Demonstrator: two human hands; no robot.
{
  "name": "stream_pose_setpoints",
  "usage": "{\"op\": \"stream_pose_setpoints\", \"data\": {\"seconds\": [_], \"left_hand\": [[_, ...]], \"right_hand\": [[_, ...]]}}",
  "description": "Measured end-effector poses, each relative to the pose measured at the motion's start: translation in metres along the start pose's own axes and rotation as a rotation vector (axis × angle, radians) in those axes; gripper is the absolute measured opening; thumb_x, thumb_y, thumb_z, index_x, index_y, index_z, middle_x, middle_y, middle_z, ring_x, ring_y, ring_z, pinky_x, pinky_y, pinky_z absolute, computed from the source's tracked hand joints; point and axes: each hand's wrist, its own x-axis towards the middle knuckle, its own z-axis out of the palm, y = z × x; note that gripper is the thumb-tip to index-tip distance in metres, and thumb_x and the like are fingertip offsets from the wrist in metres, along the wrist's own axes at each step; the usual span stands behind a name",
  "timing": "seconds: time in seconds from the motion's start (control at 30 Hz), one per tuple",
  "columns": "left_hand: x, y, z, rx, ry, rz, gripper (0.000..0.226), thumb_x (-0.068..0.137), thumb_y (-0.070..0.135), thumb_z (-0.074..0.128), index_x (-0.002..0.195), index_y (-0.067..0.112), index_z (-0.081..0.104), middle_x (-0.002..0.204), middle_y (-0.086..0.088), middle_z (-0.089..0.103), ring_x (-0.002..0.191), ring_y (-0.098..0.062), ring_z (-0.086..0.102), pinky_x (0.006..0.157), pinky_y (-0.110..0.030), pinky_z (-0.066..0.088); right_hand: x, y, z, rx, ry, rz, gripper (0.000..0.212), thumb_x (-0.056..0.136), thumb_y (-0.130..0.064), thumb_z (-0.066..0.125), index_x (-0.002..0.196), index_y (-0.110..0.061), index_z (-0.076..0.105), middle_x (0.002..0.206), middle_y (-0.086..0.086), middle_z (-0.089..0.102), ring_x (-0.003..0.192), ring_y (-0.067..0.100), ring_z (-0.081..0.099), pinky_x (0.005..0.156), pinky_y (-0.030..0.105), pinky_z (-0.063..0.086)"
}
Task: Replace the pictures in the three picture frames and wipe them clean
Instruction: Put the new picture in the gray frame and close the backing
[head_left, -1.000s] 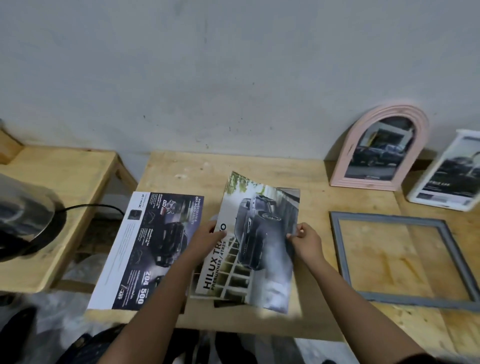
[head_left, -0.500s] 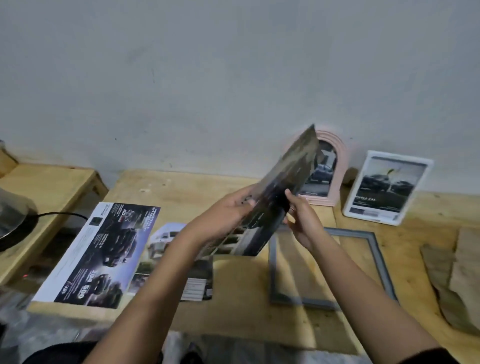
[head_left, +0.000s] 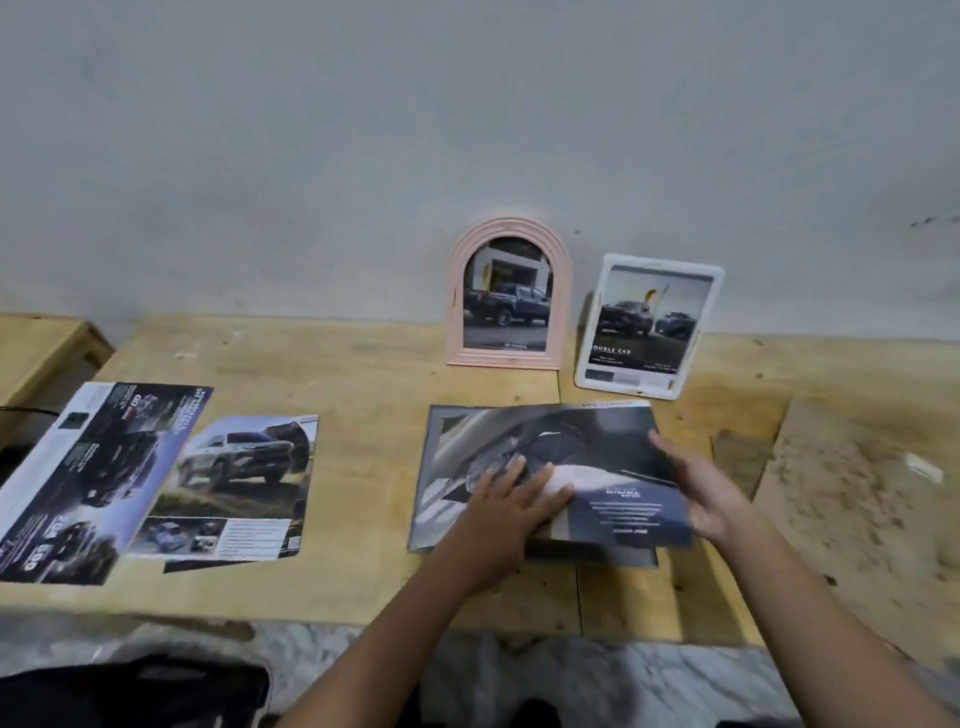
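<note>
We noted the left hand (head_left: 511, 501) flat, fingers straight, pressing on a car print (head_left: 571, 447) that lay over the grey frame (head_left: 425, 483) on the wooden table (head_left: 363, 374). The right hand (head_left: 706, 491) held the print's right edge, thumb on top; blur hid its fingers. Beyond the hands, a pink arched frame (head_left: 509, 296) and a white frame (head_left: 649, 327) stood against the wall. Well left of the left hand lay a truck print (head_left: 244, 483) and a dark brochure sheet (head_left: 88, 478), edges touching.
</note>
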Motion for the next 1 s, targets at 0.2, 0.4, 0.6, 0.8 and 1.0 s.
{"op": "stream_pose_setpoints", "data": {"seconds": [0.2,0.4,0.6,0.8,1.0], "left_hand": [[0.003,-0.015,0.057,-0.14,-0.214,-0.085,0.069,0.093,0.053,0.037,0.149,0.032,0.003,0.158,0.003,-0.011,0.14,-0.016,-0.023,0.118,-0.046,-0.009],[0.013,-0.037,0.068,-0.067,-0.175,-0.273,0.067,0.095,0.054,0.028,0.149,0.029,-0.003,0.157,0.0,-0.017,0.143,-0.025,-0.021,0.113,-0.043,-0.014],[0.017,-0.055,0.069,-0.064,-0.181,-0.282,0.066,0.095,0.052,0.027,0.149,0.03,-0.005,0.156,-0.001,-0.019,0.142,-0.024,-0.024,0.113,-0.045,-0.016],[0.022,-0.07,0.065,-0.071,-0.18,-0.242,0.066,0.095,0.053,0.028,0.149,0.031,-0.004,0.156,0.0,-0.019,0.142,-0.024,-0.024,0.115,-0.048,-0.014],[0.022,-0.075,0.067,-0.071,-0.173,-0.223,0.066,0.095,0.053,0.028,0.149,0.03,-0.003,0.155,0.0,-0.02,0.142,-0.024,-0.023,0.114,-0.047,-0.015]], "right_hand": [[0.038,0.038,-0.003,-0.703,0.434,-0.145,0.019,0.084,-0.007,0.064,0.1,-0.002,0.054,0.096,0.016,0.063,0.076,0.025,0.059,0.056,0.03,0.047],[0.048,0.05,0.001,-0.825,0.511,-0.322,0.024,0.085,-0.003,0.06,0.107,-0.007,0.05,0.099,0.008,0.056,0.085,0.02,0.053,0.053,0.019,0.037],[0.045,0.066,0.012,-1.288,0.569,-0.496,0.041,0.081,-0.01,0.064,0.12,-0.012,0.051,0.124,0.009,0.048,0.117,0.025,0.042,0.094,0.035,0.043],[0.048,0.089,0.031,-1.613,0.311,-0.437,0.067,0.088,-0.05,0.051,0.145,-0.025,0.028,0.156,0.0,0.018,0.143,0.023,0.012,0.114,0.036,0.022],[0.046,0.091,0.031,-1.604,0.304,-0.396,0.071,0.09,-0.056,0.043,0.149,-0.025,0.019,0.159,0.0,0.007,0.146,0.025,0.0,0.117,0.037,0.012]]}}
